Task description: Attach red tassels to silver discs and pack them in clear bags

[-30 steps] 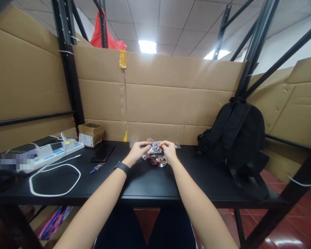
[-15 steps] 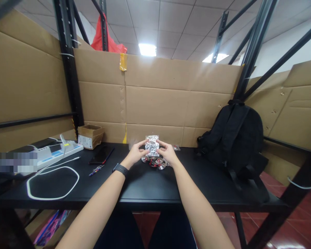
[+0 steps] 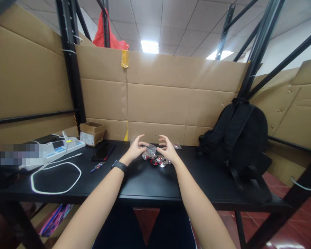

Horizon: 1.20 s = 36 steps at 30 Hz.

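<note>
Between my hands is a small, shiny, see-through plastic packet (image 3: 150, 149), tilted low over a cluster of round silver metal pieces with red parts (image 3: 158, 160) on the black table. My left hand (image 3: 135, 152), with a dark watch on its wrist, has its thumb and a finger at the packet's left edge and seems to pinch it. Its index finger is raised. My right hand (image 3: 168, 149) is on the other side, fingers apart and curved, its thumb close to the packet's right edge. Whether that thumb touches the packet is unclear.
A small clear bag (image 3: 176, 146) lies behind my right hand. Leftward are a phone (image 3: 103, 152), a keychain (image 3: 97, 167), an opened cardboard box (image 3: 92, 133), a power strip (image 3: 67, 149) and a white cable (image 3: 55, 192). A black backpack (image 3: 239, 135) stands right. Cardboard (image 3: 158, 103) walls the back.
The packet, upright between both hands before, has tipped down and shows less of its face. My right fingers have come away from it and spread, and my left index finger has lifted.
</note>
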### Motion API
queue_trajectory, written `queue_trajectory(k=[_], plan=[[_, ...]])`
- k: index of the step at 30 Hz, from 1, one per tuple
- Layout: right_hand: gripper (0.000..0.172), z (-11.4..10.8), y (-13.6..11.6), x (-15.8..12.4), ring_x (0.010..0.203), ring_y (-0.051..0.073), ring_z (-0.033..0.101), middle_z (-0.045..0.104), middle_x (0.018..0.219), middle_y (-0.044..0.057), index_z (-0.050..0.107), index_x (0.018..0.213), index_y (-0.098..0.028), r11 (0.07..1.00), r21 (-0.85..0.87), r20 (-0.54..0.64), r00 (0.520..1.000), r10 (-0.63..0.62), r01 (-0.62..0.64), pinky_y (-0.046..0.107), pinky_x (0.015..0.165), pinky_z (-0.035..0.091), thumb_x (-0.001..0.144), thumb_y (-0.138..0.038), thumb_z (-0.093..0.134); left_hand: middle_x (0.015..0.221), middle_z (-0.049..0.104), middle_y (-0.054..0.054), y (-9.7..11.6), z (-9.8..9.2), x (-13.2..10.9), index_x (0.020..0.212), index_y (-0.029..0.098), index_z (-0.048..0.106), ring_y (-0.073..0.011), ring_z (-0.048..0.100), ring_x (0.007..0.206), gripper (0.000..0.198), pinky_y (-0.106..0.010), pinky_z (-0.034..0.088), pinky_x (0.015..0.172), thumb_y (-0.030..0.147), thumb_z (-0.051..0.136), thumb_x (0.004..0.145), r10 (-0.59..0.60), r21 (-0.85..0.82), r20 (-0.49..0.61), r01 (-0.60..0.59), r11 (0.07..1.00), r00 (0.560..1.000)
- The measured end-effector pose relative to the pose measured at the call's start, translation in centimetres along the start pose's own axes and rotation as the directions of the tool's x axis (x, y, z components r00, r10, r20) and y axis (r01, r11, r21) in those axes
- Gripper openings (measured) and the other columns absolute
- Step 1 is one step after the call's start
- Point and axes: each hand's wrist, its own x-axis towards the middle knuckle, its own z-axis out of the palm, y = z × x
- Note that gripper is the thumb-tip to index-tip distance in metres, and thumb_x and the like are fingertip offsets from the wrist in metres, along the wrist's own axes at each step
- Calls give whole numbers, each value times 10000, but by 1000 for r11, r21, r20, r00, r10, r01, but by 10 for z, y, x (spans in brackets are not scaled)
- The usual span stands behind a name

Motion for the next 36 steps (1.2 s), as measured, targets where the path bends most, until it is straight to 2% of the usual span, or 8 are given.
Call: queue_trajectory(k=[5,8,17,21,27,30,33,36], plan=[[742,19,-16,-5,1004,190,609,621,1182,63,454,1378,-287,981,-117,115,984,-139,152,319,838,492,700,-270,756,935,727,-77,-2,-1,0,1335,174,468,-151,673,715,643,-265,529,661,288,730,759,25,60,32,-27,998,999],[566,31,-21,-4,874,154,621,672,1024,20,546,1290,-264,963,-153,116,972,-206,222,299,844,483,743,-201,676,951,719,-81,-3,0,0,1312,172,486,-161,678,749,644,-266,529,670,321,756,747,53,75,45,-56,996,998],[371,36,-4,3,645,147,630,693,818,8,589,1084,-203,989,81,-224,964,143,-127,245,601,489,717,-246,619,999,707,-97,2,5,-4,1408,210,323,-152,683,752,890,-301,553,698,289,838,688,-189,-146,-91,175,974,978],[374,35,-2,2,666,157,643,702,820,18,576,1080,-197,979,138,-204,962,179,-152,277,655,523,716,-256,636,804,707,-34,3,4,-5,1424,202,301,-116,642,603,902,-267,534,631,271,833,698,-231,-139,-92,217,966,969],[742,19,-28,-7,1026,204,630,580,1311,79,457,1403,-296,975,-187,41,993,-113,119,344,865,526,700,-172,660,789,721,-41,-2,-2,1,1301,161,460,-134,655,642,715,-225,489,600,268,811,687,-135,12,-184,139,990,974],[892,18,-39,-14,1357,303,391,352,1540,75,434,1445,-359,851,-427,200,950,-239,304,459,1069,379,639,-127,739,800,727,-59,-6,-5,2,1275,149,478,-136,655,634,693,-233,490,605,271,813,681,-142,-5,-229,145,989,963],[748,31,-40,-17,1437,365,220,272,1598,48,543,1357,-392,683,-655,213,946,-245,324,569,1105,233,692,-128,763,792,723,-69,-9,-6,4,1244,136,485,-137,654,619,679,-246,497,617,287,824,676,-176,-84,-260,160,984,949],[462,47,-37,-15,1427,337,242,351,1571,58,622,1268,-336,584,-743,206,942,-265,327,584,1088,189,850,-140,637,796,715,-71,-10,-6,7,1256,140,465,-151,669,646,667,-272,514,659,304,808,708,-211,-145,-259,178,973,943]])
